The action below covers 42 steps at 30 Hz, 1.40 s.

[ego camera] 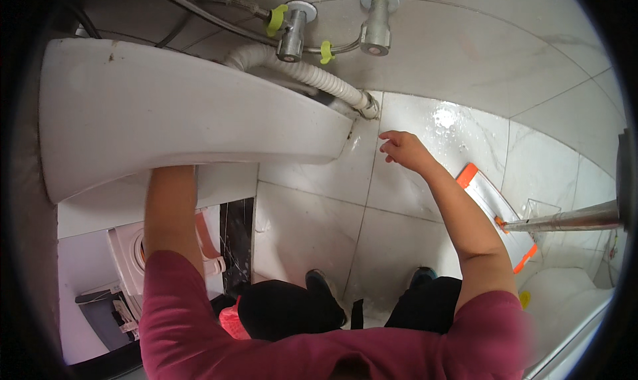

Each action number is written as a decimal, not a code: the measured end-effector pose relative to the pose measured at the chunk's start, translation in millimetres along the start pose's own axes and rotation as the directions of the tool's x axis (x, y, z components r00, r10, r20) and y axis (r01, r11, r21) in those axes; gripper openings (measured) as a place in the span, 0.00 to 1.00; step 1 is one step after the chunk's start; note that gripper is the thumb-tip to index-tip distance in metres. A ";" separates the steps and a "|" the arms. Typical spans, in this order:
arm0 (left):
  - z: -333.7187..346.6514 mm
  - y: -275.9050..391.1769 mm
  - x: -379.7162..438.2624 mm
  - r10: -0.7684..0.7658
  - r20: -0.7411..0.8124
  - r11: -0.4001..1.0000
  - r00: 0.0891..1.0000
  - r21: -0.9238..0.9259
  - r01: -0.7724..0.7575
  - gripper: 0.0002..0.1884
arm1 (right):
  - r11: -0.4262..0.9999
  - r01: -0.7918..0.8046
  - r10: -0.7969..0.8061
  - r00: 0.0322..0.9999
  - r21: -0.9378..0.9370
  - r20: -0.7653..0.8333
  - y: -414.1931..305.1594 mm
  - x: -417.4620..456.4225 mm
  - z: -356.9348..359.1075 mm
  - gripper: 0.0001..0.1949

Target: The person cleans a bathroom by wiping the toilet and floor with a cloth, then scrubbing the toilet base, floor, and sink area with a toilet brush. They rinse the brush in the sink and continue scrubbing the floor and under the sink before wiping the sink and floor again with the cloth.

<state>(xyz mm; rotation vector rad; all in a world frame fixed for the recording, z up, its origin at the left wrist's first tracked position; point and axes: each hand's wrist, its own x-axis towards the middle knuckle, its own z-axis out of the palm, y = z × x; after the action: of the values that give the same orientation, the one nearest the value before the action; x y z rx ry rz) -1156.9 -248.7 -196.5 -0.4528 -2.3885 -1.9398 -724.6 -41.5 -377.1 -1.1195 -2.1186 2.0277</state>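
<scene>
My left forearm reaches behind the white ceramic pedestal (199, 110), probably of a washbasin, and that hand is hidden. Out to the right of the pedestal's narrow end, my right hand (404, 149) hangs in the air above the floor tiles, its fingers apart and slightly bent, holding nothing. A ribbed white drain hose (324, 80) curves from behind the pedestal to the floor near that hand. Against the wall are two metal angle valves (291, 38) (376, 28) with braided hoses and yellow-green tags.
A flat mop (491, 205) with orange ends and a metal pole lies on wet tiles (319, 220) at the right. A toilet (560, 290) stands at lower right. Beyond a dark threshold (238, 245) at the left are a pale plastic appliance (127, 250) and other items.
</scene>
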 end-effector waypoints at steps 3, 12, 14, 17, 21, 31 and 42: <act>19.5 -26.5 -21.6 0.005 -0.013 1.000 1.000 0.029 -0.005 0.12 | 0.993 -0.020 0.017 0.999 0.118 0.028 -0.7 6.0 -0.9 0.19; 17.2 -11.1 -14.9 0.003 0.011 1.000 1.000 0.002 -0.003 0.12 | 1.000 0.001 -0.001 1.000 0.000 -0.001 0.2 -5.9 -0.4 0.19; 28.3 -22.6 -23.2 0.005 0.009 1.000 1.000 0.022 -0.006 0.12 | 0.999 0.033 -0.034 0.999 0.039 0.010 -5.6 -5.1 0.7 0.19; 23.8 5.8 -8.2 -0.002 0.042 1.000 0.999 -0.025 0.003 0.12 | 0.997 0.075 -0.076 0.997 0.030 0.005 -7.9 -4.3 3.7 0.19; 19.4 3.8 -17.9 0.018 0.060 1.000 0.998 -0.024 -0.017 0.12 | 0.999 0.034 -0.033 0.999 -0.029 0.017 -7.1 -16.6 10.9 0.18; -11.5 -13.1 -136.3 -0.065 0.050 0.929 0.997 -0.361 0.079 0.12 | 0.994 0.091 -0.083 0.987 -0.059 0.137 10.8 -20.5 35.0 0.18; -69.9 -61.5 -211.2 -0.069 0.383 0.981 0.921 -0.140 0.132 0.10 | 0.686 -0.157 -0.064 0.960 0.711 0.273 -105.0 36.0 236.4 0.25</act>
<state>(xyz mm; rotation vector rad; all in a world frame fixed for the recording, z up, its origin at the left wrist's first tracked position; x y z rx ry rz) -980.7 -370.0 -283.0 -0.7939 -2.5199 -2.2890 -911.1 -220.7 -341.1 -0.7716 -1.0715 2.7805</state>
